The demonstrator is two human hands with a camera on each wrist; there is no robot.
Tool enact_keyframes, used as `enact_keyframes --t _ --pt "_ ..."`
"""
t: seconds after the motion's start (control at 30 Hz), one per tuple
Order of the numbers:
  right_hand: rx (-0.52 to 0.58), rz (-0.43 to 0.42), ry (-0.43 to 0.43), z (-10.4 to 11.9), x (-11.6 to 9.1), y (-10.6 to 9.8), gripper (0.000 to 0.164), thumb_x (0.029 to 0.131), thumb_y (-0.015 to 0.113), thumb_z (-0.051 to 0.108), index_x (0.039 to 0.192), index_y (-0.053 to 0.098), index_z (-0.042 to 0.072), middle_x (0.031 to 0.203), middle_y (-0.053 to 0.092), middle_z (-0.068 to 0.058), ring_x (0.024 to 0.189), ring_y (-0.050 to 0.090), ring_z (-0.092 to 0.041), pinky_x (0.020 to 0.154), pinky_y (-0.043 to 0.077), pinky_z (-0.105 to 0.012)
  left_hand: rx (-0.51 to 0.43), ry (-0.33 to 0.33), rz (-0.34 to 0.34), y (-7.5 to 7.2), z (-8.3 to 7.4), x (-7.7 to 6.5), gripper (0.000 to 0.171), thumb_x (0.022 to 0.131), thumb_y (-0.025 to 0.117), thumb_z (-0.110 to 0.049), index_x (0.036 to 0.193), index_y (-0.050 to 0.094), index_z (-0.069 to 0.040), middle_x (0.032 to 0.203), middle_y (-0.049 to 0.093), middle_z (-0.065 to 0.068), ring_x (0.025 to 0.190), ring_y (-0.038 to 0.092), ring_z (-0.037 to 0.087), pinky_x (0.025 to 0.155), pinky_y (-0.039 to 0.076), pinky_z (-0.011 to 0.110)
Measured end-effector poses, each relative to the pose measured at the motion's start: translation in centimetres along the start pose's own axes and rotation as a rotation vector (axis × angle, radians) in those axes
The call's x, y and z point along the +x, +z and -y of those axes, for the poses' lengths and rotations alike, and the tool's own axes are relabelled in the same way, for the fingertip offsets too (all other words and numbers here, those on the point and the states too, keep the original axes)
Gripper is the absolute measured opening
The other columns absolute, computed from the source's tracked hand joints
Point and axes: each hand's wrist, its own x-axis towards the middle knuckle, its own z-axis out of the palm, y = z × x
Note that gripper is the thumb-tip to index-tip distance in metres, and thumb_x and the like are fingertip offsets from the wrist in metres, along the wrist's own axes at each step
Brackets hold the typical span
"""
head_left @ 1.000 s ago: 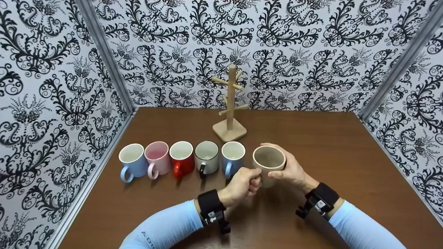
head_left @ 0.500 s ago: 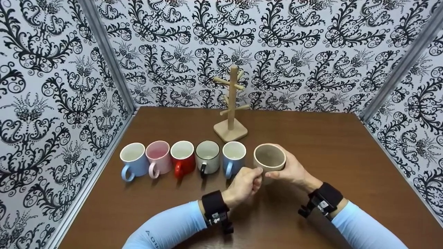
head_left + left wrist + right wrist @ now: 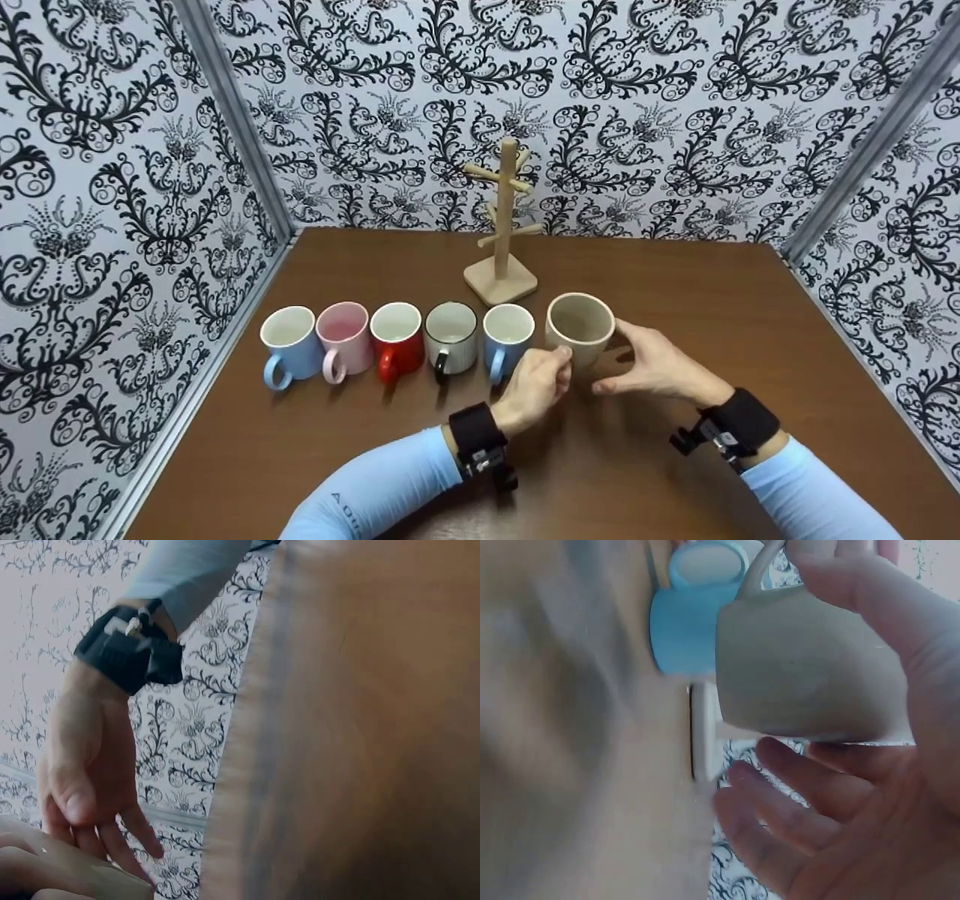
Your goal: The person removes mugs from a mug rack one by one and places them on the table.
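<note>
My left hand [image 3: 534, 382] pinches the handle of a large beige mug [image 3: 585, 352], its fingers curled and hiding most of the handle. The mug is upright, and in the right wrist view its base stands off the table surface. To its right, my right hand [image 3: 664, 367] is spread, thumb and fingers apart around that side of the mug without gripping it. Close on the mug's left stands a light blue mug [image 3: 510, 324] with a white inside. Only part of the beige mug [image 3: 90, 874] shows in the left wrist view, below the spread right hand.
Leftward runs a row of mugs: a ribbed grey one [image 3: 450, 330] with a black handle, a red one [image 3: 405, 356], a pink one [image 3: 352, 352] and another light blue one [image 3: 300, 360]. A wooden mug tree [image 3: 504, 217] with bare pegs stands behind. Patterned walls enclose the table.
My right hand has let go of the beige mug and drawn off to the right. With its handle in my left hand, the mug has moved slightly toward the back.
</note>
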Motion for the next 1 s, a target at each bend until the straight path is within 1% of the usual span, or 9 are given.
enact_keyframes --t 0.07,0.17,0.3,0.43,0.5,0.63,0.7,0.77,1.0 --pt "-0.057 0.022 0.029 -0.2 -0.2 -0.4 0.092 0.072 0.098 0.038 0.146 0.056 0.005 0.126 0.071 -0.013 0.112 0.069 -0.04 0.092 0.058 -0.057 0.01 -0.002 -0.026 0.0 0.2 0.4 0.053 0.109 0.044 -0.025 0.057 0.047 -0.015 0.05 0.038 -0.009 0.044 0.03 0.006 0.044 0.022 0.022" --pt "-0.115 0.037 0.045 -0.5 -0.4 -0.6 0.087 0.073 0.097 0.04 0.142 0.059 0.003 0.125 0.071 -0.016 0.111 0.07 -0.04 0.092 0.059 -0.057 0.04 -0.01 -0.057 0.0 0.6 0.8 0.053 0.109 0.044 -0.025 0.057 0.05 -0.015 0.05 0.042 -0.009 0.044 0.033 0.006 0.044 0.024 0.022" --pt "-0.196 0.016 0.04 -1.0 -0.7 -0.8 0.076 0.074 0.097 0.037 0.133 0.065 0.002 0.122 0.072 -0.017 0.106 0.071 -0.037 0.089 0.059 -0.054 0.046 -0.018 -0.081 0.2 1.1 1.0 0.054 0.109 0.046 -0.025 0.058 0.049 -0.008 0.05 0.042 -0.008 0.046 0.034 0.006 0.046 0.026 0.022" --pt "-0.273 -0.005 0.038 -1.0 -1.1 -1.2 0.071 0.073 0.097 0.035 0.129 0.069 0.0 0.121 0.074 -0.017 0.104 0.071 -0.038 0.088 0.059 -0.054 0.064 -0.012 -0.109 0.4 1.6 1.2 0.056 0.109 0.046 -0.024 0.058 0.048 -0.002 0.05 0.041 -0.007 0.047 0.034 0.007 0.048 0.026 0.022" --pt "-0.305 -0.009 0.035 -1.0 -1.3 -1.5 0.07 0.073 0.097 0.034 0.127 0.07 -0.001 0.121 0.075 -0.016 0.104 0.071 -0.039 0.088 0.059 -0.054 0.064 -0.017 -0.125 0.6 2.0 1.4 0.056 0.109 0.045 -0.024 0.056 0.046 -0.004 0.05 0.04 -0.008 0.047 0.034 0.007 0.048 0.026 0.022" --pt "-0.376 -0.008 0.038 -1.0 -1.7 -1.8 0.068 0.073 0.097 0.034 0.126 0.071 0.0 0.12 0.075 -0.015 0.103 0.071 -0.037 0.085 0.058 -0.05 0.055 -0.041 -0.163 0.9 2.6 1.6 0.055 0.108 0.045 -0.026 0.055 0.046 -0.011 0.05 0.04 -0.009 0.047 0.034 0.007 0.048 0.026 0.022" --pt "-0.399 0.002 0.044 -1.1 -1.9 -1.8 0.069 0.073 0.097 0.035 0.126 0.071 0.001 0.12 0.075 -0.014 0.103 0.071 -0.036 0.084 0.058 -0.048 0.074 -0.048 -0.181 0.9 2.8 1.6 0.055 0.108 0.045 -0.026 0.054 0.046 -0.014 0.051 0.041 -0.009 0.048 0.035 0.007 0.049 0.027 0.023" --pt "-0.406 0.016 0.055 -1.2 -2.1 -1.8 0.07 0.073 0.097 0.036 0.127 0.07 0.001 0.12 0.075 -0.014 0.103 0.071 -0.036 0.084 0.058 -0.048 0.091 -0.054 -0.193 1.0 3.1 1.6 0.056 0.108 0.045 -0.027 0.054 0.046 -0.015 0.051 0.042 -0.009 0.049 0.036 0.008 0.049 0.027 0.023" --pt "-0.386 0.039 0.078 -1.3 -2.3 -1.6 0.07 0.073 0.097 0.037 0.127 0.07 0.002 0.12 0.074 -0.014 0.103 0.07 -0.036 0.084 0.058 -0.047 0.111 -0.064 -0.2 1.1 3.9 1.8 0.058 0.109 0.044 -0.03 0.052 0.041 -0.02 0.051 0.039 -0.009 0.048 0.033 0.008 0.05 0.025 0.024"
